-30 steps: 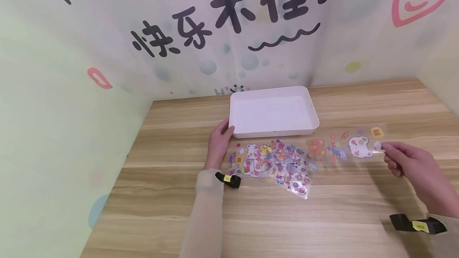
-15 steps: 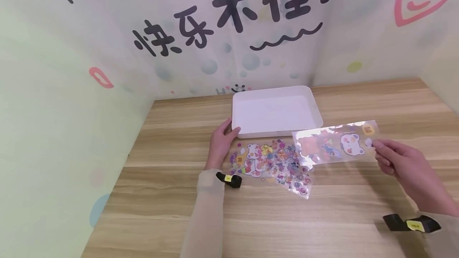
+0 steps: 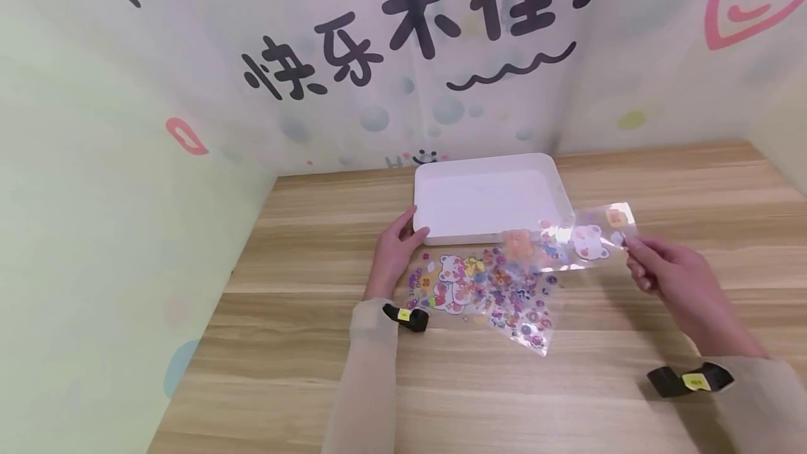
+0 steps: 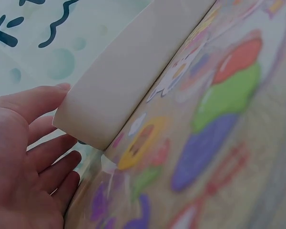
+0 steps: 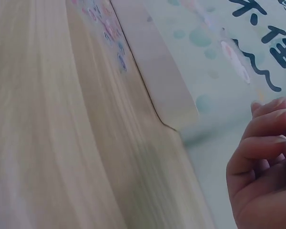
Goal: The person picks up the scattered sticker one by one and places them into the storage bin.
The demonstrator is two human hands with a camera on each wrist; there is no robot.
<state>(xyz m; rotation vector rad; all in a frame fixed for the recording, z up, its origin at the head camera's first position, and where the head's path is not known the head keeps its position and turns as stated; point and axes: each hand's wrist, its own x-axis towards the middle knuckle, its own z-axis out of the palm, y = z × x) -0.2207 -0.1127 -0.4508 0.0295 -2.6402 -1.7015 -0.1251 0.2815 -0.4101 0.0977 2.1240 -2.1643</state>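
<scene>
A shallow white tray (image 3: 485, 198) stands on the wooden table. My left hand (image 3: 392, 254) grips its near left corner, with the thumb at the rim; the left wrist view shows the fingers behind the tray's wall (image 4: 109, 76). Between thumb and forefinger, my right hand (image 3: 671, 282) pinches the right end of a clear sticker sheet (image 3: 589, 242) printed with bears. This sheet is raised, and its left part overlaps the tray's near right corner in the head view. In front of the tray lie a bear sticker sheet (image 3: 450, 289) and a sheet of small colourful stickers (image 3: 526, 317), overlapping.
The wood-grain table (image 3: 302, 384) reaches back to a printed cloth wall (image 3: 353, 33) with large dark characters. A pale green wall (image 3: 113, 244) borders it on the left. Each wrist wears a black strap (image 3: 410, 317).
My right hand has lifted the bear sticker sheet off the others and carried it left and back toward the tray. The left hand stays on the tray's corner.
</scene>
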